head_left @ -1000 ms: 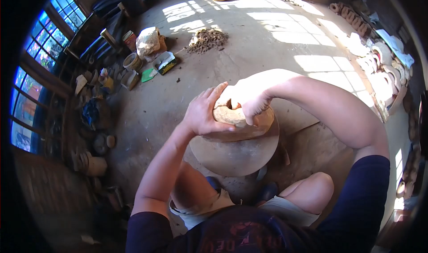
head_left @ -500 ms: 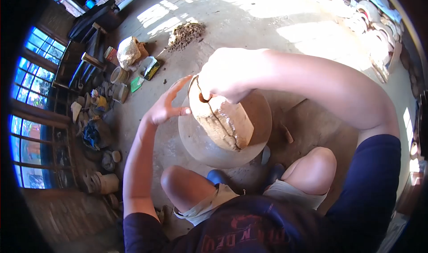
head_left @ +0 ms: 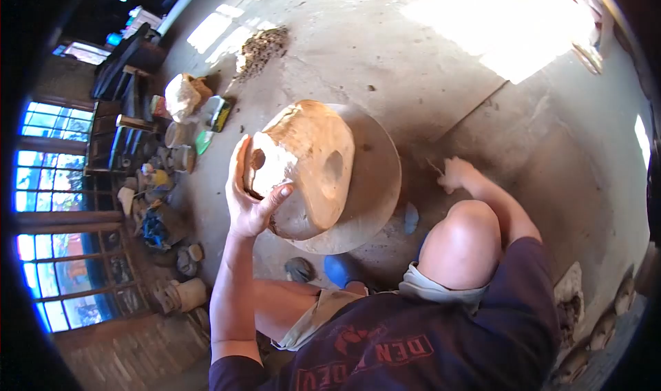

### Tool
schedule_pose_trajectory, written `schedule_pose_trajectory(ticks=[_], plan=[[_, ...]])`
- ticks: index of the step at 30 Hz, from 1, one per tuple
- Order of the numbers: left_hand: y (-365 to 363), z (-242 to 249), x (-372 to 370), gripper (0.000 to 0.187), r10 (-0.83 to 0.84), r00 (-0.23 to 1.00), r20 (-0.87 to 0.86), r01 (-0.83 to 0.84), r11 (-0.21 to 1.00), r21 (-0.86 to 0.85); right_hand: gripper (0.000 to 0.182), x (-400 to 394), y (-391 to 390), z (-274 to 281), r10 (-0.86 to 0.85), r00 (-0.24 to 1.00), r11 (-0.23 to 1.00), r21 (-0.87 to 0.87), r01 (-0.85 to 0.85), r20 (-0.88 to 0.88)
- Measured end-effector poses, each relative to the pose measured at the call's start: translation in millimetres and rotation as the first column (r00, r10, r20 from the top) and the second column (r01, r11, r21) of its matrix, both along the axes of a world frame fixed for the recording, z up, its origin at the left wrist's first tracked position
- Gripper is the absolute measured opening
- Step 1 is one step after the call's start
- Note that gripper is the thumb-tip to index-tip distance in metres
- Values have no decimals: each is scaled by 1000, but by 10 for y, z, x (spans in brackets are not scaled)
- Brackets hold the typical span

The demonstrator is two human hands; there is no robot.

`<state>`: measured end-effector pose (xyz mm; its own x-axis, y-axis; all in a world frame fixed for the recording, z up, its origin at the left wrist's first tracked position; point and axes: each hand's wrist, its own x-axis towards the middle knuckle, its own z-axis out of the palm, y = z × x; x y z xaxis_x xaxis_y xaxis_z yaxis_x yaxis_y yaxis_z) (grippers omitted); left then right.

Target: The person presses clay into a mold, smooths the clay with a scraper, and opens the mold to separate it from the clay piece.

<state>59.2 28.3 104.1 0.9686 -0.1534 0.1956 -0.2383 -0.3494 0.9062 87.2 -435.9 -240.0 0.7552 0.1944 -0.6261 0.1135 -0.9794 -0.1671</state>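
A pale brown clay form (head_left: 313, 164) with rounded sides stands on a round disc (head_left: 375, 184) in front of my knees. One dark hole shows in its brightly lit left face, and a dark round hollow or mark on its broad side. My left hand (head_left: 251, 202) grips its left edge, fingers behind and thumb in front. Away from the clay, to the right of the disc, my right hand (head_left: 454, 175) is low by the floor beyond my right knee. Its fingers are drawn together, and a thin end sticks out from them; I cannot make out what it is.
A heap of crumbled clay or soil (head_left: 263, 50) lies on the floor ahead. Along the left are a white bag (head_left: 182, 96), a bucket (head_left: 187, 296) and assorted pots beneath the windows. A grey-blue flat object (head_left: 411, 217) lies right of the disc.
My right hand has left the top of the clay form and moved down right to the floor. The form has turned to show its broad side, and my left hand now grips its edge.
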Motion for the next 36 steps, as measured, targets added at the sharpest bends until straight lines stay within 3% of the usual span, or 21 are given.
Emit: schedule_pose_trajectory(ticks=[3, 4, 5, 7, 10, 12, 13, 14, 15, 16, 19, 21, 23, 25, 26, 28, 30, 33, 34, 35, 36], plan=[[104, 254, 105, 123, -117, 987, -110, 133, 979, 156, 55, -398, 139, -450, -278, 960, 959, 60, 276, 40], [112, 408, 151, 124, -153, 982, -115, 183, 926, 330, 46, -531, 223, -454, -312, 930, 950, 76, 303, 195], [121, 541, 193, 126, -187, 974, -127, 226, 840, 493, 41, -548, 255, -456, -331, 928, 942, 116, 315, 174], [-18, 688, 262, 125, -195, 978, -74, 188, 669, 719, 32, -632, 293, -146, -360, 925, 925, 176, 337, 122], [-599, 688, 139, 103, -44, 999, 17, 9, 538, 843, 22, -505, 232, -270, -614, 753, 684, 316, 658, -239], [-653, 499, 183, 89, -139, 962, 236, -160, 415, 896, 18, -506, -73, -443, -186, 980, 797, 593, 111, 68], [-607, 462, 190, 84, -171, 959, 226, -127, 456, 881, 17, -531, -178, -302, 25, 964, 742, 641, -194, 263], [-524, 452, 208, 80, -209, 953, 219, -91, 495, 864, 13, -584, -255, -162, -236, 968, 610, 762, 218, -88], [-445, 459, 210, 75, -246, 946, 211, -51, 530, 846, 15, -638, -286, 153, -475, 781, 319, 747, 583, -407], [-391, 469, 227, 74, -302, 928, 217, -26, 528, 849, 19, -715, -241, 921, -594, 558, 90, 641, 762, -580], [-343, 561, 203, 72, -446, 867, 221, 33, 496, 868, 25, -897, -498, 2164, -701, 641, 214, 766, 607, -312], [-364, 635, 147, 72, -511, 835, 205, 47, 437, 898, 45, -979, -756, 2390, -787, 612, 420, 792, 443, 75], [-507, 615, 44, 85, -577, 800, 164, 4, 279, 960, 51, -1253, -693, 2965, -797, 577, 437, 830, 346, 178], [-689, 518, -135, 98, -615, 780, 110, -47, 118, 992, 50, -1519, -593, 3265, -722, 631, 591, 727, 350, 284], [-760, 382, -195, 107, -657, 747, 102, -11, 141, 990, 50, -1646, -495, 3346, -672, 663, 664, 664, 342, 330], [-879, 156, -254, 105, -650, 760, 22, -24, 6, 1000, 39, -2012, -60, 3411, -714, 697, 475, 775, 417, 63], [-874, 145, -247, 100, -659, 752, -11, 33, 21, 999, 41, -2293, 300, 3210, -632, 751, 266, 857, 442, -191], [-739, 129, -173, 95, -746, 664, 44, 62, 113, 992, 39, -2534, 782, 2633, -587, 802, 255, 916, 311, -109], [-719, 127, -183, 94, -765, 640, 68, 48, 128, 991, 41, -2589, 921, 2559, -599, 800, 370, 894, 251, 23], [-703, 129, -199, 93, -782, 617, 90, 33, 140, 990, 44, -2638, 1083, 2552, -638, 769, 245, 937, 247, -36], [-686, 126, -211, 93, -792, 603, 93, 29, 137, 990, 45, -2655, 1177, 2443, -646, 763, 238, 944, 227, -21]])
